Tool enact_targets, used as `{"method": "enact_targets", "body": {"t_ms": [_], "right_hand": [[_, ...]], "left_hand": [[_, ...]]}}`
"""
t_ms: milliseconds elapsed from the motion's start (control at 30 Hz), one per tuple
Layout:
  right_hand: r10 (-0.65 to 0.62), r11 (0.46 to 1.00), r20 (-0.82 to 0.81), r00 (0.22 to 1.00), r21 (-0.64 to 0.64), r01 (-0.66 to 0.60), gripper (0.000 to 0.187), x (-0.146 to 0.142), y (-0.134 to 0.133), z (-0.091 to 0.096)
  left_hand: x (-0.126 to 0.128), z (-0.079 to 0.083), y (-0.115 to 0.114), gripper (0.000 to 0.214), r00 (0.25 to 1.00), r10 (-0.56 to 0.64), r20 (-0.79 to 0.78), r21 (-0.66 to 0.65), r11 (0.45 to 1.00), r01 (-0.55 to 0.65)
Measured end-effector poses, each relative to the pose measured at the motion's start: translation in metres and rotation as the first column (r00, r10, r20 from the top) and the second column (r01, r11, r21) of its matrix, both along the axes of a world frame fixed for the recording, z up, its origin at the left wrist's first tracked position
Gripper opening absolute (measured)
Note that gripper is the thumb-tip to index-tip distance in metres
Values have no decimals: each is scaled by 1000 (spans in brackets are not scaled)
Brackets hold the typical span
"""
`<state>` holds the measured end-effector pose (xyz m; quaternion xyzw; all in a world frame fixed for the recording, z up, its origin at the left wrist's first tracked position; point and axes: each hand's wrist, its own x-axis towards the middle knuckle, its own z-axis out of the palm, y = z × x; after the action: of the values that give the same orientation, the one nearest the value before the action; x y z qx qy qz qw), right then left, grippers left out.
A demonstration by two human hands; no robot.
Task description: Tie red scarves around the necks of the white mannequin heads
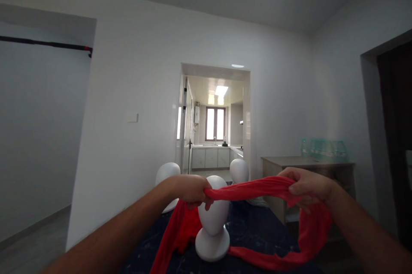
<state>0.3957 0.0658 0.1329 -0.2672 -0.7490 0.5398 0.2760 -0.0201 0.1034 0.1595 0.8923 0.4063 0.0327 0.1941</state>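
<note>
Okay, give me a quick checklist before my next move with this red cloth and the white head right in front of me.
1. Left hand grip on the red cloth: ok, closed around it.
2. Right hand grip: ok, thumb and fingers hold the cloth.
3. Nearest white head upright: ok, standing on its round base on the dark blue tablecloth.
4. Loose cloth away from that base: not ok, a slack length runs right up to it.
5. Cloth clear of the head: cannot tell; the held stretch crosses in front of it in this view, but contact isn't clear.
</note>
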Motion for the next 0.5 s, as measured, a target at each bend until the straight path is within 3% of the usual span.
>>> {"method": "enact_targets", "body": {"t_ms": [67,133,233,300,367,433,500], "right_hand": [[-40,998,-62,997,48,43,44,-6,-3,15],[-77,992,-148,986,89,91,38,-21,-4,28],[-122,983,-154,980,115,140,32,-57,-6,41],[-161,980,-92,983,103,170,32,-82,-8,43],[-185,979,-53,981,81,188,36,-101,-11,40],[-197,977,-54,979,70,200,39,-113,-13,33],[-206,974,-101,973,73,213,39,-118,-16,25]], "left_hand": [[3,-3,0,14,996,-49,75,-33,998,51],[13,-2,-5,39,963,-114,245,-111,983,145],[39,2,-20,67,809,-181,560,-166,932,323],[59,5,-30,63,670,-202,714,-128,904,408],[77,6,-36,55,596,-212,774,-94,893,440],[87,8,-38,42,650,-200,733,-77,925,371],[89,12,-37,30,767,-140,627,-34,978,206]]}}
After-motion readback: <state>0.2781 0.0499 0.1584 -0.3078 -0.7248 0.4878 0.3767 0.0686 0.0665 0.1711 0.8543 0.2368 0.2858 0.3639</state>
